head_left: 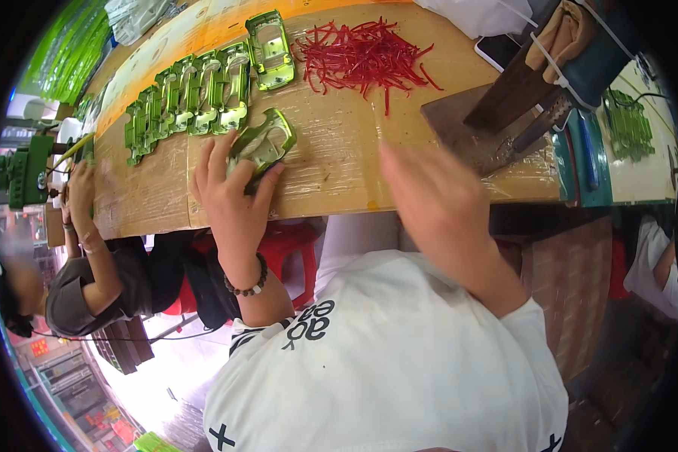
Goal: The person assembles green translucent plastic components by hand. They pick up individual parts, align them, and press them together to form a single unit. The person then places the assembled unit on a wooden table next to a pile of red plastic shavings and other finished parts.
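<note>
My left hand grips a shiny green toy car body that rests on the tape-covered cardboard tabletop. My right hand hovers blurred over the table's near edge, fingers apart, holding nothing that I can see. A heap of thin red plastic strips lies beyond both hands. A row of several green car bodies stands overlapping at the left, and one more green car body lies at its far end.
A dark wooden block with a metal tool sits at the right beside a phone. A person on the left works at a green machine. More green parts lie far right. A red stool stands under the table.
</note>
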Motion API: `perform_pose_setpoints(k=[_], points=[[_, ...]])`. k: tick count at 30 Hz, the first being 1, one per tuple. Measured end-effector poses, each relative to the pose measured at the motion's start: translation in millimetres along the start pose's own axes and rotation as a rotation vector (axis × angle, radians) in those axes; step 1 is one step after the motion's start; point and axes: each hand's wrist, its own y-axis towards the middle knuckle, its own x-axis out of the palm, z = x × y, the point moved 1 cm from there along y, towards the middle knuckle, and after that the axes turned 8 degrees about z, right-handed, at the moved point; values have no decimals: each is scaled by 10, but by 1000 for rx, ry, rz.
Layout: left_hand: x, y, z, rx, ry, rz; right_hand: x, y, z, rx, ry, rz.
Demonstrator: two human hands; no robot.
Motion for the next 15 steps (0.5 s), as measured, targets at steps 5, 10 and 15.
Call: perform_pose_setpoints(k=[5, 10, 15], points=[[-15, -65, 5, -78, -265, -16, 455, 301, 176, -48, -471, -118], [5, -112, -30, -28, -297, 49, 346, 189, 38, -177, -321, -145], [32, -175, -77, -9, -314, 112, 260, 269, -30, -81, -257, -321]])
